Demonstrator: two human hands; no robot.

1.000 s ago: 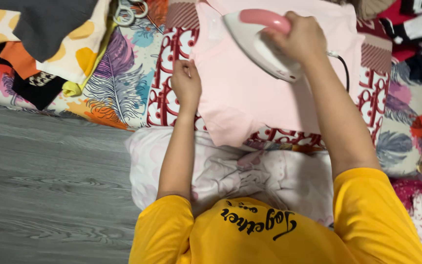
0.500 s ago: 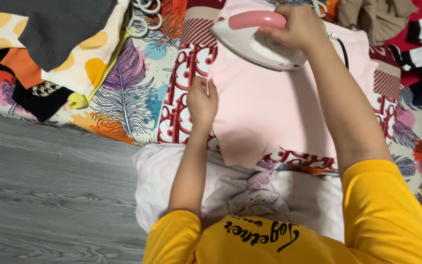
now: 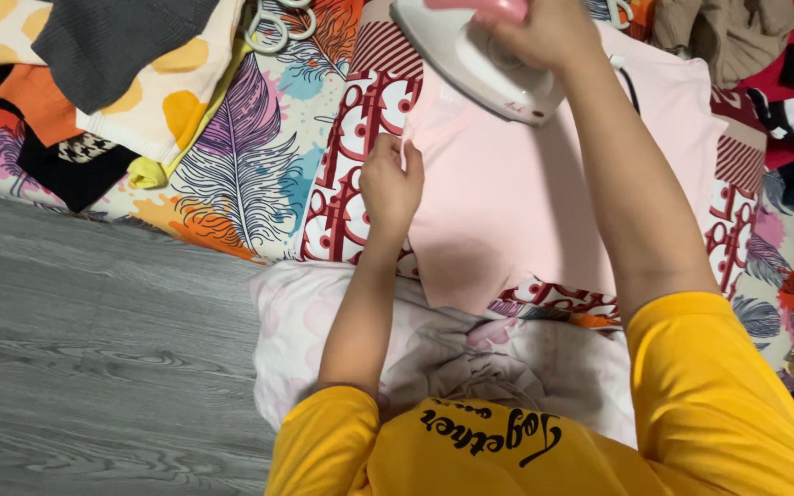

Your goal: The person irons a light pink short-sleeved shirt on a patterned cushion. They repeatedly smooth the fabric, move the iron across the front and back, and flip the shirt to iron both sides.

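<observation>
A pale pink garment (image 3: 516, 202) lies spread flat on a red and white patterned cloth (image 3: 346, 197). My right hand (image 3: 544, 32) grips the pink handle of a white iron (image 3: 470, 60) that rests on the garment's far end. My left hand (image 3: 390, 184) pinches the garment's left edge and holds it down. My yellow sleeves fill the bottom of the view.
A feather-print sheet (image 3: 241, 174) covers the floor under the cloth. Folded clothes (image 3: 94, 73) and white hangers (image 3: 273, 23) lie at the far left, more clothes (image 3: 783, 55) at the right. A pale pillow (image 3: 296, 321) sits near me, grey wood floor (image 3: 75, 367) to the left.
The iron has slid farther away along the pink garment. My left hand stays on the garment's left edge. The view has shifted a little.
</observation>
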